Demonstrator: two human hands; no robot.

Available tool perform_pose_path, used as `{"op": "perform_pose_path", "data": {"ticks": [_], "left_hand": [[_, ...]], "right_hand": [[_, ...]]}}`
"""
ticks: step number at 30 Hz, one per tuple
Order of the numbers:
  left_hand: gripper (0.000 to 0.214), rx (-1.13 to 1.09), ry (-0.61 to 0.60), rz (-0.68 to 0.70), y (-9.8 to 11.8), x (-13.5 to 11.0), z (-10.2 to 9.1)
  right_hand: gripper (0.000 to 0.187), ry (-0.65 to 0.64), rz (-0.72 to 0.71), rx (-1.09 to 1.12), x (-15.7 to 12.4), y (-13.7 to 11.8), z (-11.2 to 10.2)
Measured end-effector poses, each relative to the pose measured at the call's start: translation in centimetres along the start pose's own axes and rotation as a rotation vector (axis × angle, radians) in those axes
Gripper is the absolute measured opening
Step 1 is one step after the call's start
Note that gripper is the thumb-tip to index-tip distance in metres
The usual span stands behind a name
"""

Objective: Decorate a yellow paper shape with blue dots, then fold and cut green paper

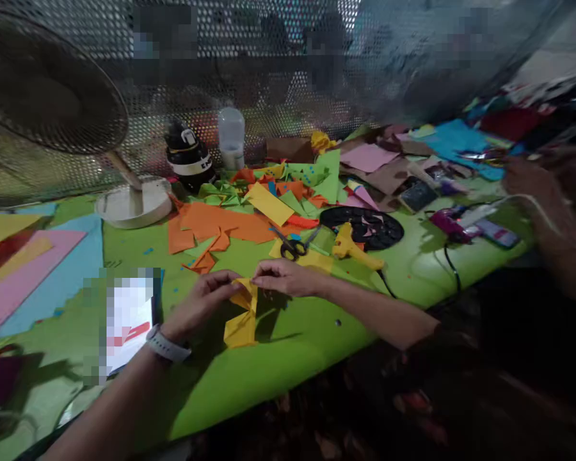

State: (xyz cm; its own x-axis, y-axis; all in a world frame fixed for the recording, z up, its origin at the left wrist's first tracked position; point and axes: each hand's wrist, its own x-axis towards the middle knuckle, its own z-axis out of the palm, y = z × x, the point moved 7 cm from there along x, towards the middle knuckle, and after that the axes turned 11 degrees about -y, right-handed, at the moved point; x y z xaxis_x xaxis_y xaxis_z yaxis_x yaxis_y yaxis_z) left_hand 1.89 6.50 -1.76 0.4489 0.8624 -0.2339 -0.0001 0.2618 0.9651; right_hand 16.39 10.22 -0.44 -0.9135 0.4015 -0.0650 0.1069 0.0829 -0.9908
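Note:
Both my hands pinch a folded piece of yellow paper (242, 320) above the green table cover (249, 378). My left hand (202, 302), with a white watch on its wrist, grips the paper's upper left edge. My right hand (283, 276) holds the top right corner with closed fingers. The paper hangs down between them, creased and partly folded. Black-handled scissors (294, 246) lie just beyond my right hand, beside a yellow glue gun (352, 250).
Orange (211, 224), yellow and green paper scraps litter the middle. A fan (52, 96) stands at the back left by a dark bottle (188, 157) and a clear one (231, 136). Pink and blue sheets (33, 269) lie left. Another person's hands (547, 186) work at right.

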Motion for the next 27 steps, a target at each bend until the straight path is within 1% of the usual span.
{"op": "perform_pose_path", "data": {"ticks": [2,4,7,9,11,14,16,18,21,23,25,27], "left_hand": [[0.029,0.066,0.042,0.019,0.5,0.2,-0.1],[0.031,0.158,0.052,0.026,0.9,0.3,0.1],[0.029,0.354,-0.004,0.010,1.4,0.2,0.9],[0.030,0.415,-0.043,0.021,1.7,0.1,1.3],[0.031,0.448,-0.047,0.028,1.9,0.0,1.2],[0.032,0.422,-0.042,0.009,2.0,0.1,0.3],[0.032,0.322,-0.022,-0.006,2.0,0.2,-0.6],[0.034,0.201,0.083,0.011,2.3,0.1,-2.0],[0.041,0.103,0.302,0.058,2.7,-0.4,-4.0],[0.045,0.086,0.364,0.059,2.7,-0.6,-4.3],[0.048,0.078,0.326,0.033,2.4,-0.5,-3.9],[0.048,0.071,0.211,-0.023,1.8,-0.1,-2.9]], "right_hand": [[0.016,-0.006,0.000,-0.030,0.0,0.0,0.3],[0.015,-0.016,0.015,-0.049,0.0,0.1,0.5],[0.017,-0.036,0.069,-0.052,-0.1,0.4,0.8],[0.018,-0.038,0.091,-0.073,-0.2,0.4,0.9],[0.017,-0.031,0.087,-0.105,-0.3,0.1,0.9],[0.015,-0.021,0.080,-0.088,-0.4,-0.2,0.6],[0.015,-0.024,0.097,-0.005,-0.4,0.0,0.2],[0.015,-0.007,0.131,0.088,-0.4,0.5,-0.2],[0.015,0.107,0.165,0.181,-0.3,1.4,-1.4],[0.019,0.216,0.147,0.223,-0.4,1.6,-2.2],[0.025,0.315,0.112,0.265,-0.5,1.7,-2.8],[0.029,0.389,0.078,0.292,-0.6,1.6,-3.3]]}}
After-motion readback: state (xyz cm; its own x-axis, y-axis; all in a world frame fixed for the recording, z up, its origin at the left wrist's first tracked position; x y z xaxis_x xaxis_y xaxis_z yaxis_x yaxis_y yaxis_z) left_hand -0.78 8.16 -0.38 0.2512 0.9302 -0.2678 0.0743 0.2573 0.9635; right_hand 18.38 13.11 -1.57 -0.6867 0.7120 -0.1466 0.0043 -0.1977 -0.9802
